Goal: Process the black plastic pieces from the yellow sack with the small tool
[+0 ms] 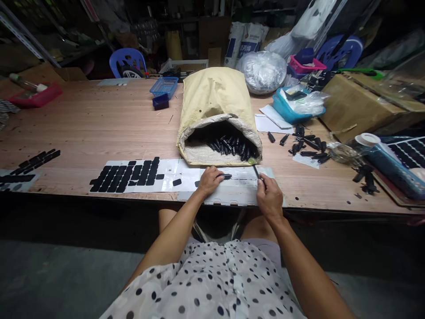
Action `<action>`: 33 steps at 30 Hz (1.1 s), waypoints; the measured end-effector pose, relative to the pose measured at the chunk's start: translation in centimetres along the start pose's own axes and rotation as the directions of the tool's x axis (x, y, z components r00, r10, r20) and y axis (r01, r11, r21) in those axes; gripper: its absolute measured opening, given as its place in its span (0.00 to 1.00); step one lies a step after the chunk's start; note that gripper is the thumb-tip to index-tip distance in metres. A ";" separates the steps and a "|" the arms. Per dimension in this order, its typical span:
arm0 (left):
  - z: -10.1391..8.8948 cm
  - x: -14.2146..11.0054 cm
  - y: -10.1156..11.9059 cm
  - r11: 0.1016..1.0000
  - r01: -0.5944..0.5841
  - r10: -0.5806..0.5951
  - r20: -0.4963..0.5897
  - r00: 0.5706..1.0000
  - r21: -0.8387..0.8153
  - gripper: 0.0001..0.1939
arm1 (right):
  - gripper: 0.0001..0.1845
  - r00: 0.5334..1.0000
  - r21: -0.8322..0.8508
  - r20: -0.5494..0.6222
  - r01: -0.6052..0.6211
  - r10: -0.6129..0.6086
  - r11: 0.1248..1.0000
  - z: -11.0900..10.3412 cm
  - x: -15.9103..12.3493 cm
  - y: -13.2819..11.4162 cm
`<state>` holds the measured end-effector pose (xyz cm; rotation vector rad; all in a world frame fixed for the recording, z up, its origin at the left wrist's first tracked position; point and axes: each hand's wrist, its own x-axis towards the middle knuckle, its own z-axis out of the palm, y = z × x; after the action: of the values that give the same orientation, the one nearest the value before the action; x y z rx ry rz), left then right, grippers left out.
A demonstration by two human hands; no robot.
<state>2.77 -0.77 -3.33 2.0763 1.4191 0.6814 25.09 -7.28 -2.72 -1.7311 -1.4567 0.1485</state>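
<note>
My left hand (210, 182) is closed on a small black elongated piece (227, 177), held level over the white sheets at the table's front edge. In my right hand (269, 197) is a thin dark stick (256, 172); its yellow-green tip (252, 161) is by the sack's mouth. The pale yellow woven sack (214, 93) lies with its opening towards me, and many glossy black pieces (232, 145) are heaped inside it. Left of my hands, rows of black rounded pads (114, 178) lie on white sheets (169, 170), with one pad (177, 182) lying apart.
Loose black pieces (311, 144) are scattered to the right, near a turquoise basket (288, 110) and a cardboard box (360, 106). Behind the sack's left side are a blue basket (164, 87) and a small dark blue box (160, 102). A red tray (36, 96) stands far left.
</note>
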 end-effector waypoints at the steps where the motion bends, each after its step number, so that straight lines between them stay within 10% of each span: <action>1: 0.0 0.1 0.0 1.000 0.001 -0.001 0.006 1.000 0.009 0.10 | 0.20 0.999 0.072 0.043 -0.005 0.002 0.997 0.1 -0.4 -0.7; 16: 0.5 0.1 -0.2 0.997 -0.039 0.041 -0.022 0.999 0.061 0.12 | 0.31 0.915 0.321 0.350 -0.319 0.201 0.892 2.5 -2.6 0.5; 33: -0.2 -0.1 0.4 1.000 -0.009 0.009 -0.022 1.000 0.008 0.10 | 0.26 0.938 0.278 0.295 -0.265 0.180 0.923 1.4 -2.3 -1.9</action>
<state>2.85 -0.98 -2.93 2.0888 1.4277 0.7050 22.09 -8.62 -3.28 -1.6508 -1.3263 0.7234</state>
